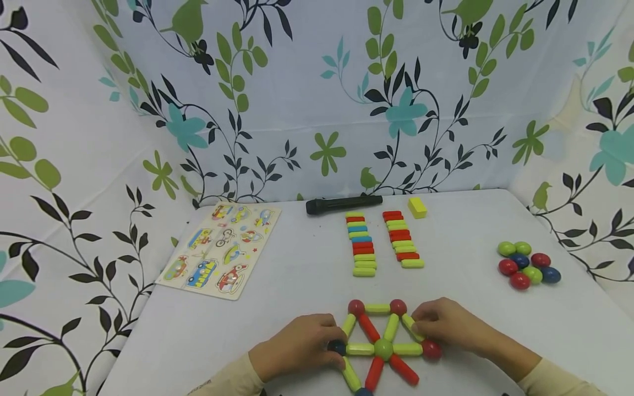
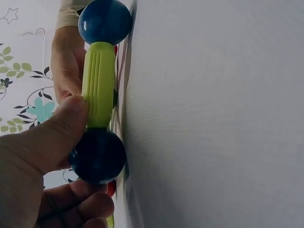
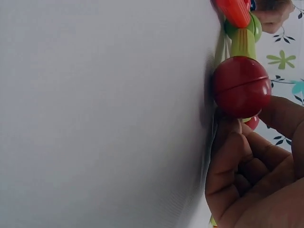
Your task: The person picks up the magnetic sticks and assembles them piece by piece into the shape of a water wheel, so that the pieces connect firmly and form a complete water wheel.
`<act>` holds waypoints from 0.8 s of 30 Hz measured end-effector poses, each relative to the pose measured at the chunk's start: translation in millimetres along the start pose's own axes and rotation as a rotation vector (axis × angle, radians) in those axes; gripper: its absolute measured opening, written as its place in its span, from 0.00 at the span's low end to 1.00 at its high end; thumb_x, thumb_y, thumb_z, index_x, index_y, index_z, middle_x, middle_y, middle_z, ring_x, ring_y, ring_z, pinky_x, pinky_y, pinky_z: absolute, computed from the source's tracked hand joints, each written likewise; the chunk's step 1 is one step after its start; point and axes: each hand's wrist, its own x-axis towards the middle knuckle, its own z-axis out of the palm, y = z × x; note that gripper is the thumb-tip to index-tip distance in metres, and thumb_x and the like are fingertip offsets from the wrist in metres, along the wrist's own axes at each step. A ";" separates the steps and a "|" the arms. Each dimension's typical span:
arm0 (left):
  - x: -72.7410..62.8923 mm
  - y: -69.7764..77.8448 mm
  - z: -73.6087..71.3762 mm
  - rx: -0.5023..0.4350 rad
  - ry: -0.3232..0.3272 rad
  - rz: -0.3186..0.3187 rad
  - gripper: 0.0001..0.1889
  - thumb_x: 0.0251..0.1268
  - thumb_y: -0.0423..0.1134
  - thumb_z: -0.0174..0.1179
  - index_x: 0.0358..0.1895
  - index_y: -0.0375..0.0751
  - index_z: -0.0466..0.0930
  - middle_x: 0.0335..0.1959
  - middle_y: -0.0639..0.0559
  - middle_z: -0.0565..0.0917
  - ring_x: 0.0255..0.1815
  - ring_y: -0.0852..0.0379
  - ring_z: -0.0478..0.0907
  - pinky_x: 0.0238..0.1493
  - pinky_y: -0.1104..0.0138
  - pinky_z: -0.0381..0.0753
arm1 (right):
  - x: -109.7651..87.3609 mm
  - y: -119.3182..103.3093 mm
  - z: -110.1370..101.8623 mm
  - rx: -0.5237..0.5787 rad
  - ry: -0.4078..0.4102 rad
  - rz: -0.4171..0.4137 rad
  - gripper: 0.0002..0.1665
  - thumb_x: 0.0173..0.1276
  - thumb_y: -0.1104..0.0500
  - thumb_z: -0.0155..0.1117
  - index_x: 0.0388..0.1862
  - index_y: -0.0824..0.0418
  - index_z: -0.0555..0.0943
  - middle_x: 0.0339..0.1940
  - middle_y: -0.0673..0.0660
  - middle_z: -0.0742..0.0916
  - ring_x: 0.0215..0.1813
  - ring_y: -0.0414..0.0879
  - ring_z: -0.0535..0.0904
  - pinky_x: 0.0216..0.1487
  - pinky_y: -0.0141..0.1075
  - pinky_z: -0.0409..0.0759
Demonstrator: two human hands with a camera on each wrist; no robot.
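Note:
A wheel-like figure of short rods and balls lies at the table's front, with a light green ball (image 1: 383,348) at its hub. My left hand (image 1: 309,341) grips the dark blue ball (image 1: 337,347) on the figure's left corner, thumb on one side and fingers on the other. In the left wrist view a yellow-green rod (image 2: 98,85) joins it to another blue ball (image 2: 105,21). On the right, my right hand (image 1: 448,324) pinches a yellow-green rod (image 1: 412,325) just above a red ball (image 1: 431,350). One red rod (image 1: 404,369) points outward, its outer end without a ball.
Two columns of loose rods (image 1: 364,250) lie behind the figure. A black microphone (image 1: 344,204) and a yellow block (image 1: 417,208) sit at the back. Loose balls (image 1: 520,281) are grouped at right; a picture puzzle board (image 1: 220,247) lies at left.

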 end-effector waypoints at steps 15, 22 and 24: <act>8.1 -2.8 -0.3 0.056 0.080 -0.114 0.17 0.68 0.44 0.69 0.58 0.58 0.85 0.56 0.57 0.82 0.55 0.62 0.78 0.54 0.70 0.81 | 47.9 -32.9 -18.8 -0.404 0.203 -0.311 0.14 0.68 0.57 0.72 0.52 0.57 0.87 0.39 0.45 0.88 0.36 0.38 0.79 0.39 0.32 0.82; 5.8 -5.5 -2.6 0.080 0.059 -0.113 0.12 0.67 0.42 0.70 0.52 0.55 0.88 0.42 0.63 0.84 0.43 0.68 0.77 0.44 0.78 0.78 | 25.8 3.0 -110.6 -0.608 0.453 -0.158 0.18 0.70 0.58 0.68 0.55 0.65 0.84 0.41 0.58 0.88 0.40 0.51 0.83 0.39 0.46 0.85; 2.4 -6.1 -3.3 0.073 0.059 -0.116 0.11 0.66 0.42 0.70 0.50 0.56 0.88 0.41 0.64 0.83 0.41 0.69 0.76 0.43 0.79 0.77 | 12.8 25.6 -142.1 -0.665 0.463 -0.070 0.21 0.70 0.58 0.66 0.57 0.69 0.82 0.41 0.63 0.87 0.40 0.54 0.83 0.39 0.53 0.84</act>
